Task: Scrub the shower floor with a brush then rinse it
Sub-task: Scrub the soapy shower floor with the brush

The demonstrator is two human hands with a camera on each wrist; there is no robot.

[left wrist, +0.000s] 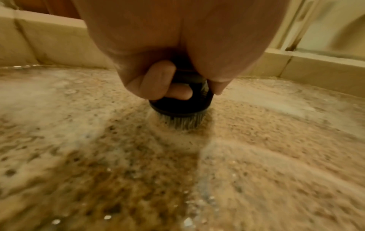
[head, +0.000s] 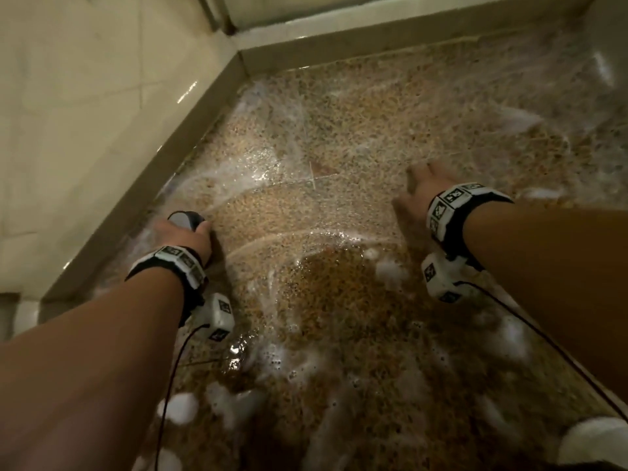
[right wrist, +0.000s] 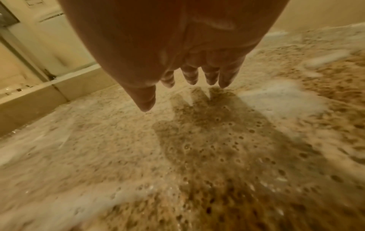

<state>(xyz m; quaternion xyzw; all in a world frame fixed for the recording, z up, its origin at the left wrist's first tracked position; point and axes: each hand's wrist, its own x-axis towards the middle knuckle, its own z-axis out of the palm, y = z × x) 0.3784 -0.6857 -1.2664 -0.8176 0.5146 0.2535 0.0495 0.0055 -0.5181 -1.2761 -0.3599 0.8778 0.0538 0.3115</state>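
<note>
Gripped the round black scrub brush [left wrist: 180,107] from above with the left hand [head: 186,236]. Curled the fingers round its knob and laid the thumb down its side. Pressed the pale bristles [left wrist: 177,123] onto the speckled shower floor [head: 356,130] at about eight o'clock in the head view, close beside the raised tiled kerb [head: 136,198] along the left edge.

Held the right hand [head: 421,190] palm down at about three o'clock, well apart from the brush and holding nothing. Kept its fingers [right wrist: 190,76] straight and spread over their own dark shadow on the wet stone. Could not tell whether the tips touched the floor or hung just above it.

Showed white foam [head: 390,271] smeared in curved streaks across the middle of the floor, with thicker clumps toward six o'clock.

Wore a black-and-white band on each wrist, left [head: 176,263] and right [head: 455,205], printed with square coded markers and too blurred to read as writing. Carried a white camera box under each wrist, left [head: 217,314] and right [head: 438,277], marked likewise, each trailing a thin black cable [head: 170,385].
</note>
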